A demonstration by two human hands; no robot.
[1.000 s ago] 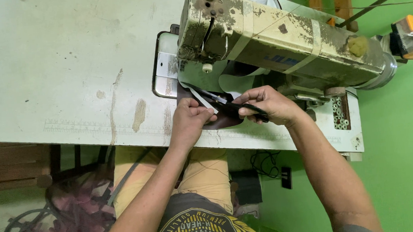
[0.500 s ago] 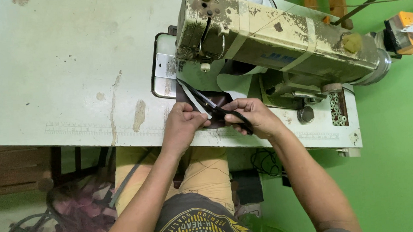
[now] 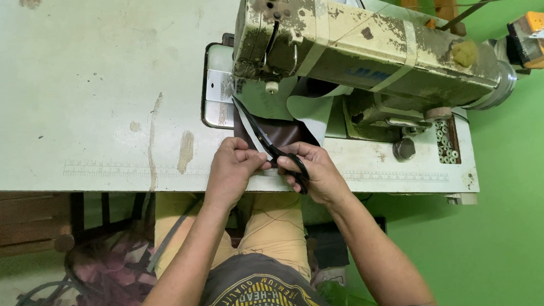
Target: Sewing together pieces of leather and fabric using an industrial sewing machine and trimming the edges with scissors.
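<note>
Fingers of the right hand [image 3: 314,172] are closed through the black scissors [image 3: 273,148] handles; the left hand [image 3: 235,167] pinches the dark brown piece [image 3: 283,133] just beside the blades, at frame centre under the sewing machine [image 3: 365,51].

Chipped painted-metal sewing machine [image 3: 365,51]

Both hands pulled back toward the table's near edge since 1.0 s ago: left hand [image 3: 236,168] now sits at the front edge, right hand [image 3: 314,169] slid left and back, closer to the left one. Scissors [image 3: 273,148] swung round, blades earlier pointing left and low across the fabric, now angled up toward the needle area of the sewing machine [image 3: 365,51]. Dark brown fabric [image 3: 283,133] more exposed in front of the machine.
</note>
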